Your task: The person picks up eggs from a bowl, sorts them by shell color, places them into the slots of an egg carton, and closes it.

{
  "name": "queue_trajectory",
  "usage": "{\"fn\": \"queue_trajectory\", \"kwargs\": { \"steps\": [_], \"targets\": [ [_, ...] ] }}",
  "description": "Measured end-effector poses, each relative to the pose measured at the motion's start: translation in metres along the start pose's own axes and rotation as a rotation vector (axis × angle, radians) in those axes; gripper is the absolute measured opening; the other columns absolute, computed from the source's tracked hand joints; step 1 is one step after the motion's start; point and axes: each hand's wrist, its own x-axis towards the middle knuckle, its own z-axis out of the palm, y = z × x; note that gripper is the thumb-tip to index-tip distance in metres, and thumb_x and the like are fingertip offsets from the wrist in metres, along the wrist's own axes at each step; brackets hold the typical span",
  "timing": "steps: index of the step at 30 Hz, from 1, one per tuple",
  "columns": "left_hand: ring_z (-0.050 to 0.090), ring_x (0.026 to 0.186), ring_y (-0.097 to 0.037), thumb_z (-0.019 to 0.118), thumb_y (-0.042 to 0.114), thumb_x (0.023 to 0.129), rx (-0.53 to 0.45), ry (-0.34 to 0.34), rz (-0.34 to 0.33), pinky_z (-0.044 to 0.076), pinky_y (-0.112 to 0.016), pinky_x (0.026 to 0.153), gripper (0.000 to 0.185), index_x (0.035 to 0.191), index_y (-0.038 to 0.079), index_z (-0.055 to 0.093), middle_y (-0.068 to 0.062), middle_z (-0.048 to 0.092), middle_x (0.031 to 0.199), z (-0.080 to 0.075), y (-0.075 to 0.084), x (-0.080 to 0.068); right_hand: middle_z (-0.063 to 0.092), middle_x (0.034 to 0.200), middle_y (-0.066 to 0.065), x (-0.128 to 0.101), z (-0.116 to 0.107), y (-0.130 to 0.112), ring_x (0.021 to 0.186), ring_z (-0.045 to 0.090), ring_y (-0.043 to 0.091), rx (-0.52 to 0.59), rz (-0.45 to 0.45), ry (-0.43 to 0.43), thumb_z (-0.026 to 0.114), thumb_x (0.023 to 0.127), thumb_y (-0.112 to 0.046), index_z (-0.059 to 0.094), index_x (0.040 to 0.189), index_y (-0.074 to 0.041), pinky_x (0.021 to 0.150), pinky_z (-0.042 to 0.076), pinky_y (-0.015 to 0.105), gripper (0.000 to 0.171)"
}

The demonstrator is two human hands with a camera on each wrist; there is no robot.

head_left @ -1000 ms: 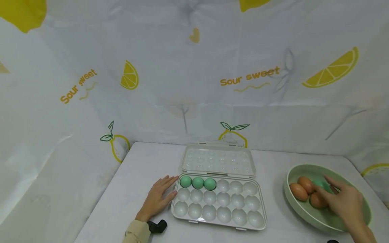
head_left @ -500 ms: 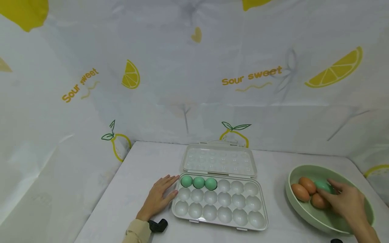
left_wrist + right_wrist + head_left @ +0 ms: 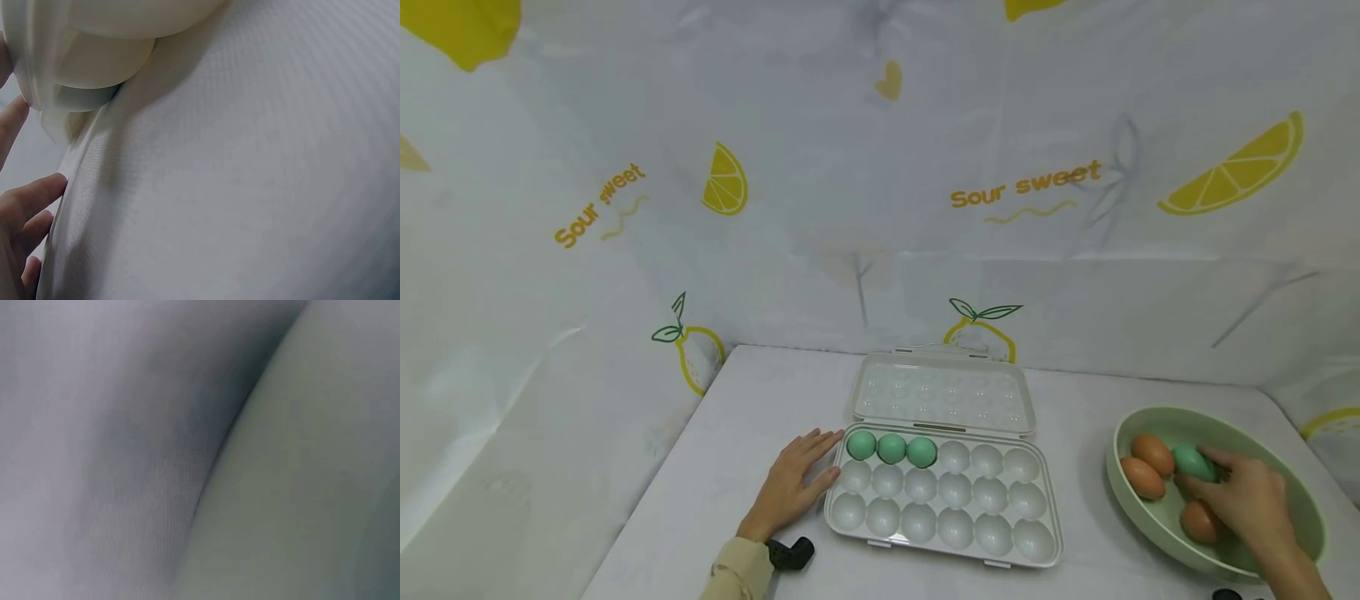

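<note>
A pale egg tray (image 3: 942, 504) lies open on the table, with three green eggs (image 3: 891, 448) in the left of its back row. My left hand (image 3: 792, 485) lies flat on the table with straight fingers touching the tray's left end (image 3: 56, 94). At the right stands a green bowl (image 3: 1150, 525) with three brown eggs (image 3: 1141, 477) and one green egg (image 3: 1193, 462). My right hand (image 3: 1240, 496) is inside the bowl, its fingers curled round the green egg. The right wrist view is a blur of the bowl wall (image 3: 300, 487).
The tray's clear lid (image 3: 942, 392) lies open behind it. A small black object (image 3: 792, 552) sits by my left wrist. A lemon-print cloth covers the walls behind and to the left. The table's white cloth (image 3: 250, 187) spreads to the front edge.
My right hand has closed round the green egg in the bowl and one brown egg has rolled toward the bowl's front. The left hand has stayed put.
</note>
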Motion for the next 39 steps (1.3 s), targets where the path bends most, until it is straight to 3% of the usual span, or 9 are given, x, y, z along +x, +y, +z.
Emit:
{"fn": "queue_trajectory", "kwargs": {
  "steps": [8, 12, 14, 17, 19, 22, 25, 29, 39],
  "targets": [
    [0.051, 0.144, -0.034, 0.065, 0.04, 0.096, -0.001, 0.003, 0.002, 0.038, -0.061, 0.12, 0.056, 0.151, 0.035, 0.051, -0.002, 0.062, 0.147, 0.0, 0.0, 0.0, 0.06, 0.117, 0.044, -0.001, 0.0, -0.006, 0.101, 0.062, 0.062, 0.008, 0.005, 0.03, 0.085, 0.082, -0.027, 0.062, 0.125, 0.015, 0.083, 0.046, 0.071, 0.064],
    [0.051, 0.144, -0.034, 0.065, 0.04, 0.096, 0.001, 0.006, 0.005, 0.038, -0.061, 0.12, 0.056, 0.15, 0.036, 0.051, -0.002, 0.062, 0.146, 0.0, -0.001, 0.0, 0.066, 0.11, 0.039, -0.003, 0.0, -0.007, 0.075, 0.055, -0.017, 0.046, 0.001, 0.102, 0.087, 0.079, -0.026, 0.066, 0.123, 0.012, 0.083, 0.049, 0.051, 0.061],
    [0.051, 0.143, -0.034, 0.065, 0.04, 0.096, 0.003, 0.007, 0.005, 0.039, -0.061, 0.12, 0.056, 0.15, 0.036, 0.051, -0.002, 0.063, 0.146, 0.001, -0.001, 0.001, 0.08, 0.107, 0.002, -0.004, 0.0, -0.007, 0.081, 0.026, -0.034, 0.083, 0.02, 0.138, 0.089, 0.078, -0.028, 0.067, 0.123, 0.009, 0.088, 0.049, 0.051, 0.063],
    [0.052, 0.143, -0.035, 0.066, 0.039, 0.096, 0.001, 0.013, 0.011, 0.039, -0.061, 0.119, 0.056, 0.15, 0.035, 0.052, -0.003, 0.063, 0.145, 0.001, -0.001, 0.001, 0.054, 0.094, -0.054, -0.007, 0.001, -0.007, 0.09, 0.033, -0.036, 0.136, 0.062, 0.163, 0.089, 0.079, -0.033, 0.065, 0.129, 0.004, 0.103, 0.044, 0.059, 0.067],
    [0.053, 0.142, -0.035, 0.066, 0.038, 0.096, 0.001, 0.022, 0.019, 0.04, -0.062, 0.119, 0.055, 0.149, 0.034, 0.054, -0.003, 0.064, 0.144, 0.001, 0.0, 0.001, 0.025, 0.083, -0.066, -0.008, 0.001, -0.008, 0.095, 0.029, -0.036, 0.18, 0.098, 0.167, 0.087, 0.081, -0.035, 0.062, 0.134, 0.001, 0.111, 0.036, 0.065, 0.069],
    [0.054, 0.14, -0.037, 0.067, 0.037, 0.095, 0.005, 0.035, 0.032, 0.04, -0.062, 0.117, 0.054, 0.148, 0.032, 0.055, -0.004, 0.065, 0.143, 0.001, 0.0, 0.001, 0.026, 0.085, -0.066, -0.01, 0.001, -0.012, 0.09, 0.019, -0.04, 0.223, 0.116, 0.175, 0.086, 0.082, -0.034, 0.058, 0.138, -0.001, 0.12, 0.03, 0.063, 0.07],
    [0.054, 0.14, -0.037, 0.067, 0.037, 0.095, 0.007, 0.039, 0.036, 0.041, -0.062, 0.117, 0.054, 0.148, 0.031, 0.056, -0.004, 0.065, 0.143, 0.001, 0.0, 0.001, 0.029, 0.087, -0.066, -0.012, 0.002, -0.015, 0.086, 0.024, -0.042, 0.246, 0.123, 0.191, 0.086, 0.083, -0.032, 0.058, 0.14, -0.008, 0.127, 0.03, 0.026, 0.068],
    [0.053, 0.141, -0.036, 0.067, 0.038, 0.095, 0.01, 0.03, 0.033, 0.04, -0.061, 0.118, 0.055, 0.149, 0.032, 0.054, -0.003, 0.064, 0.144, 0.0, 0.0, 0.001, 0.041, 0.086, -0.062, -0.014, 0.001, -0.021, 0.079, 0.037, -0.04, 0.294, 0.158, 0.223, 0.087, 0.081, -0.028, 0.064, 0.135, -0.028, 0.091, 0.023, -0.01, 0.059],
    [0.054, 0.141, -0.036, 0.066, 0.038, 0.096, 0.009, 0.03, 0.031, 0.04, -0.062, 0.118, 0.055, 0.149, 0.033, 0.054, -0.004, 0.065, 0.144, 0.002, -0.001, 0.001, 0.059, 0.092, -0.051, -0.016, 0.001, -0.051, 0.081, 0.056, -0.031, 0.56, 0.23, 0.192, 0.088, 0.081, -0.02, 0.071, 0.132, -0.02, 0.067, 0.049, -0.003, 0.054]
  ]
}}
